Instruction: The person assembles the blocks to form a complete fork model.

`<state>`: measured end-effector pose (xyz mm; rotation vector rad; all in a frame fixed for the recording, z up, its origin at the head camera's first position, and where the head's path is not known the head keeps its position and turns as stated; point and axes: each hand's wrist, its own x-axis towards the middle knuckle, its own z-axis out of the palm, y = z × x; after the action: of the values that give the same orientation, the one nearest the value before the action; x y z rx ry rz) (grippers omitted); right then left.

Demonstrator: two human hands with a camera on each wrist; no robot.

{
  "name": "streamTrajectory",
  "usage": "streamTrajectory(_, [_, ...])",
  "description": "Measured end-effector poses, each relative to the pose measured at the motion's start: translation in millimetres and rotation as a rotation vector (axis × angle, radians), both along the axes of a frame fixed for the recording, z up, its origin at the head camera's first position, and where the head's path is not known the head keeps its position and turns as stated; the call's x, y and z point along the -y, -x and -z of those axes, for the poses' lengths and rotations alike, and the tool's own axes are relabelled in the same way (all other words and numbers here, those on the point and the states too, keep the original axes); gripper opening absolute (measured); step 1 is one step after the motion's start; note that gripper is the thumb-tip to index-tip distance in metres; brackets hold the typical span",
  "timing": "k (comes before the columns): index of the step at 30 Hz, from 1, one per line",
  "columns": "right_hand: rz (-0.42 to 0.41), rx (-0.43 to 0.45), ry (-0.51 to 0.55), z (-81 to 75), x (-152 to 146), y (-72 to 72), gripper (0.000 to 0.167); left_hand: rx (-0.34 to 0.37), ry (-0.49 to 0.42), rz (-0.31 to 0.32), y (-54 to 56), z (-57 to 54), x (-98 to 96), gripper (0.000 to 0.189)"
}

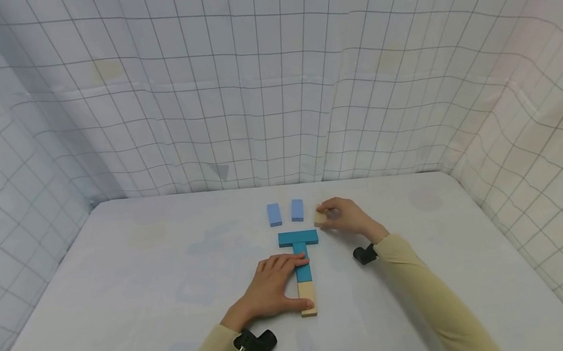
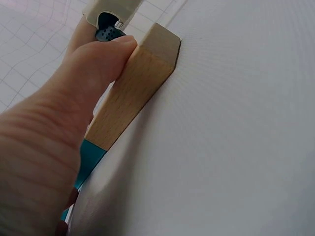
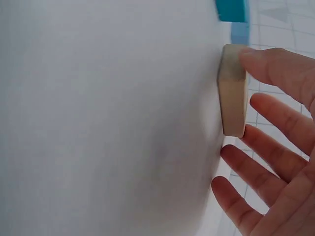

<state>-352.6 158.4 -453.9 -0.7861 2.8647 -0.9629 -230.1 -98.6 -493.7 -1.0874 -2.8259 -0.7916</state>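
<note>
Near the back of the table, my right hand (image 1: 344, 216) holds a small light wooden block (image 3: 232, 93) by its ends. Its thumb is at one end and a fingertip at the other, with the remaining fingers spread apart. My left hand (image 1: 273, 288) lies over a row of blocks, its fingertips on an upright teal block (image 1: 303, 272). The left thumb touches a second wooden block (image 2: 132, 88), which sits end to end with that teal block. Across the row's far end lies a teal crosspiece (image 1: 297, 238), making a T shape.
Two light blue blocks, a left one (image 1: 274, 215) and a right one (image 1: 297, 210), lie behind the T. White cloth covers the table (image 1: 115, 292). Grid-patterned white curtains (image 1: 269, 82) enclose its back and sides. Each wrist carries a black camera.
</note>
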Motion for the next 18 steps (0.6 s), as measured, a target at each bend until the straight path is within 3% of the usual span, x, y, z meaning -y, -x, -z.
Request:
streamTrajectory(9, [0.166, 0.079, 0.076, 7.7, 1, 3.3, 0.045, -0.017, -0.020, 0.022, -1.1, -0.2, -2.0, 0.083])
streamTrajectory(18, [0.175, 0.078, 0.075, 8.2, 11, 5.8, 0.042, -0.001, 0.005, -0.004, 0.1, 0.7, -1.0, 0.084])
